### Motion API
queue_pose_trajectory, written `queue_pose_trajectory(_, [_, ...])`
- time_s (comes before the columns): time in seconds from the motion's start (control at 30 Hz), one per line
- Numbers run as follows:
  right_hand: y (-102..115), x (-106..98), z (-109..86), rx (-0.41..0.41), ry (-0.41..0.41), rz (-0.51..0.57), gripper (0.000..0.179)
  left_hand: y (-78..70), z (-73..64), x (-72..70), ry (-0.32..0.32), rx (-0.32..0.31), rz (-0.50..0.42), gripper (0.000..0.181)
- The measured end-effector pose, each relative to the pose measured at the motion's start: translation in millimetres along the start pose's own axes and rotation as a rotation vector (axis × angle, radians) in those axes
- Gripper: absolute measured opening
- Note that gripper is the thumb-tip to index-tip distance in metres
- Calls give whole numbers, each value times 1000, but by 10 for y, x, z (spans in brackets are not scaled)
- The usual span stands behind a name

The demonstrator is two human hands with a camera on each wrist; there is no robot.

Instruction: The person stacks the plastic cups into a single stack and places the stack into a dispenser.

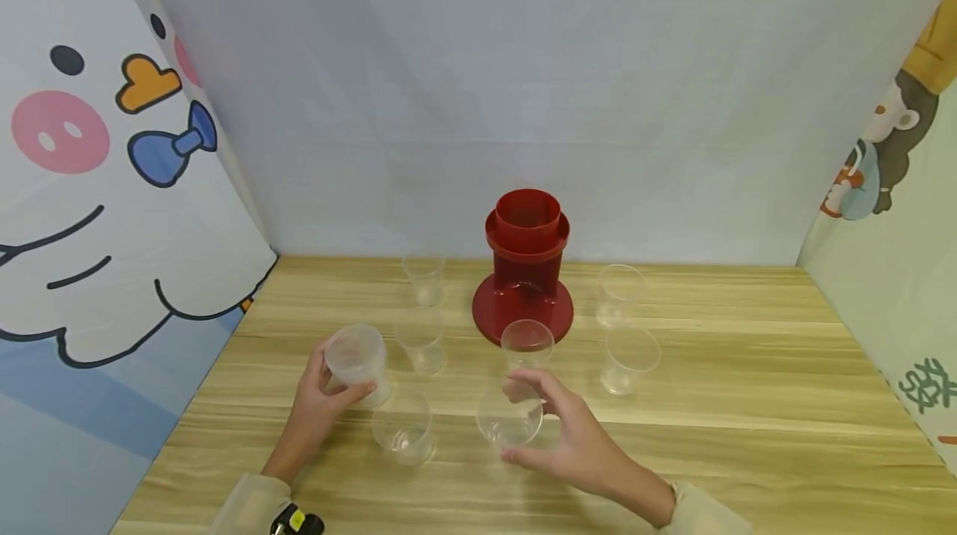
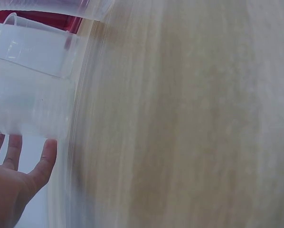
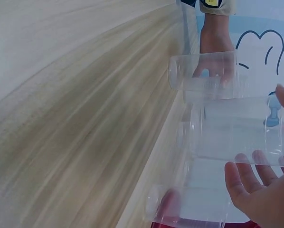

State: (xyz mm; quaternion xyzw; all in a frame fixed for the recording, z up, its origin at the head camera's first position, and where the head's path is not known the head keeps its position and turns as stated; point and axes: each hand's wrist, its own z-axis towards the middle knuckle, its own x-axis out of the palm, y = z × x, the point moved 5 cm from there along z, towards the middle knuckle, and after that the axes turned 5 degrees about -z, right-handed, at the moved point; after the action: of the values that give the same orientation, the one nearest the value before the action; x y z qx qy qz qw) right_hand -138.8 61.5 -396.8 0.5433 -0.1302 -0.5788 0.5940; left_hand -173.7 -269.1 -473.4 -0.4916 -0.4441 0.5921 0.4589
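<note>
On the left, my left hand [image 1: 317, 402] grips a cloudy stack of plastic cups [image 1: 357, 356], with the thumb on its near side. The left wrist view has the fingertips [image 2: 48, 151] against the stack's side. My right hand [image 1: 571, 435] curves around a single clear plastic cup [image 1: 510, 419], thumb in front and fingers behind. In the right wrist view this cup [image 3: 234, 128] lies between the thumb and fingertips [image 3: 234, 175]. A second clear cup [image 1: 404, 427] stands between the hands. Another clear cup [image 1: 527, 340] stands just beyond the right fingers.
A red stand with a round base [image 1: 486, 315] and a cup-like top is at the back centre. Clear cups stand left of it, a far one [image 1: 424, 277] and a nearer one [image 1: 421, 344]. Two more cups [image 1: 620, 294] [image 1: 630, 360] are at its right. White cloth closes the wooden table's back.
</note>
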Motion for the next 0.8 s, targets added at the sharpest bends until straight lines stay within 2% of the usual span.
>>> queue_pose_trajectory(0.4, [-9, 7, 104, 9, 17, -3, 71, 20, 3, 27, -6, 2, 9, 78])
queue_pose_trajectory(0.6, [-25, 32, 149, -4, 12, 28, 71, 28, 18, 45, -4, -3, 18, 78])
queue_pose_trajectory(0.8, [-54, 63, 233, 20, 16, 65, 68, 30, 18, 51, -12, -7, 25, 79])
